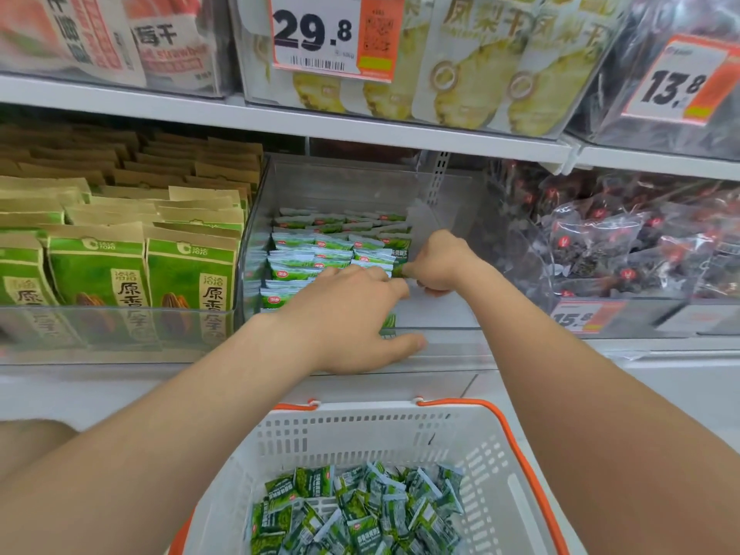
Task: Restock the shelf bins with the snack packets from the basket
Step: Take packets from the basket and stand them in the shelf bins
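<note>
A clear plastic shelf bin (448, 202) in the middle of the shelf holds rows of small green snack packets (304, 254), stacked on its left side. My right hand (436, 262) reaches into the bin and pinches a green packet (400, 260) at the right end of the rows. My left hand (352, 314) lies over the front rows of packets, fingers spread, its thumb against the bin's front wall. Below, a white basket (400, 430) with orange handles holds several loose green packets (360, 510).
To the left stands a bin of green and tan paper bags (120, 254). On the right a bin holds dark clear-wrapped snacks (624, 242). The shelf above (360, 122) carries pineapple bags and price tags. The right part of the middle bin shows bare floor.
</note>
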`<state>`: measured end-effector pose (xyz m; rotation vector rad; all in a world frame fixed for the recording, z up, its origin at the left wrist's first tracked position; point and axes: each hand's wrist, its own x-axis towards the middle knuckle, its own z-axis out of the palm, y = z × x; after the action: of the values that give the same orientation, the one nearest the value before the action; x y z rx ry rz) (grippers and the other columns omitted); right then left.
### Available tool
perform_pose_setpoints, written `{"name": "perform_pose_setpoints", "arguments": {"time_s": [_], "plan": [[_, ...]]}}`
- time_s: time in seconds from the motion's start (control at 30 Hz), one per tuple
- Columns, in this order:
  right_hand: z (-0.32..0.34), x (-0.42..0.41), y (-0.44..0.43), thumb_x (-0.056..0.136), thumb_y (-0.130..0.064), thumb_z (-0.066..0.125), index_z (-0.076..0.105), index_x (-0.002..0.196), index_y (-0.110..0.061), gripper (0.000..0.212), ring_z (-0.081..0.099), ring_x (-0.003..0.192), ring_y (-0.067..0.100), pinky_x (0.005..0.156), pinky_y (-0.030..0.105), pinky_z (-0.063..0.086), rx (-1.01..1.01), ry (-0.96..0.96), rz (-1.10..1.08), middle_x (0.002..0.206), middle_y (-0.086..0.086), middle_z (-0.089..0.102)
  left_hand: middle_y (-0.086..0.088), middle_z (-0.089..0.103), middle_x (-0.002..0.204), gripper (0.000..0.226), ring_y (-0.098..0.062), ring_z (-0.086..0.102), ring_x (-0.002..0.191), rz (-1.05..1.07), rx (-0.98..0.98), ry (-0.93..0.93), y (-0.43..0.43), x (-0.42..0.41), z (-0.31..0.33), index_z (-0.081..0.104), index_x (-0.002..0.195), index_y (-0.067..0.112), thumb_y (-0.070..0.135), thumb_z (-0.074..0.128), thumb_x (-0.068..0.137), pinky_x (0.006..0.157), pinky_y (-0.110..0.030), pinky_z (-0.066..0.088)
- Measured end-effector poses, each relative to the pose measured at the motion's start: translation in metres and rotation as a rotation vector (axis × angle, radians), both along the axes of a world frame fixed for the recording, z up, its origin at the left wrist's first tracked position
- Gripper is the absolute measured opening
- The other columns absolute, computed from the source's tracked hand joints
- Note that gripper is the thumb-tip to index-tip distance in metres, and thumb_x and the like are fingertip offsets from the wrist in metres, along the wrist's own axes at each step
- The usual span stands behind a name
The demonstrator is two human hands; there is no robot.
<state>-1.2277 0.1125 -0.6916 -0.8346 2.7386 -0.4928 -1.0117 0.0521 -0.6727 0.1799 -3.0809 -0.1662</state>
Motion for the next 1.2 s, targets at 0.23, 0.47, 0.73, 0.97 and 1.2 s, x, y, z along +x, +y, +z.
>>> {"name": "perform_pose_setpoints", "arguments": {"time_s": [0.23, 0.47, 0.73, 0.97, 1.2], "plan": [[0.027, 0.079, 0.070, 0.098, -0.028, 0.058, 0.073, 0.081, -0.016, 0.025, 0.066, 0.068, 0.014, 0.066, 0.027, 0.048, -0.813, 0.242, 0.029, 0.066, -0.002, 0.070, 0.005, 0.047, 0.117, 0.040, -0.021, 0.050, 0.109, -0.066, 0.268, 0.529, 0.037, 0.012, -0.005, 0.055, 0.120, 0.024, 0.030, 0.076, 0.086, 0.090, -0.041, 0.047], [-0.015, 0.131, 0.132, 0.084, -0.003, 0.050, 0.069, 0.076, -0.009, 0.021, 0.049, 0.051, 0.015, 0.050, 0.027, 0.034, -1.132, 0.461, 0.157, 0.061, -0.004, 0.057, 0.013, 0.065, 0.076, 0.013, -0.013, 0.063, 0.077, -0.014, 0.270, 0.231, 0.083, 0.026, -0.033, 0.060, 0.087, 0.032, 0.044, 0.065, 0.085, 0.074, -0.038, 0.056], [-0.175, 0.137, 0.203, 0.080, -0.022, 0.055, 0.076, 0.092, -0.024, 0.024, 0.065, 0.078, 0.022, 0.074, 0.034, 0.057, 0.053, -0.051, 0.251, 0.083, -0.003, 0.071, 0.017, 0.063, 0.088, 0.017, -0.006, 0.061, 0.085, -0.125, 0.405, -0.480, 0.101, 0.036, -0.116, 0.074, 0.106, 0.024, 0.032, 0.060, 0.101, 0.085, -0.031, 0.052], [-0.264, 0.171, 0.225, 0.094, 0.001, 0.051, 0.038, 0.068, -0.014, 0.033, 0.044, 0.061, 0.022, 0.073, 0.038, 0.049, 0.800, -0.294, 0.481, 0.073, 0.007, 0.047, 0.012, 0.059, 0.091, 0.022, -0.016, 0.062, 0.090, -0.201, 0.367, -0.594, 0.117, 0.042, -0.157, 0.070, 0.111, 0.019, 0.032, 0.054, 0.105, 0.083, -0.034, 0.051], [-0.307, 0.177, 0.244, 0.098, -0.002, 0.054, 0.057, 0.131, -0.004, 0.032, 0.062, 0.084, 0.027, 0.067, 0.037, 0.049, 0.981, -0.344, 0.497, 0.114, 0.010, 0.066, 0.015, 0.057, 0.084, 0.020, -0.010, 0.057, 0.078, -0.213, 0.370, -0.590, 0.121, 0.041, -0.173, 0.069, 0.105, 0.017, 0.028, 0.052, 0.107, 0.076, -0.030, 0.042]]}}
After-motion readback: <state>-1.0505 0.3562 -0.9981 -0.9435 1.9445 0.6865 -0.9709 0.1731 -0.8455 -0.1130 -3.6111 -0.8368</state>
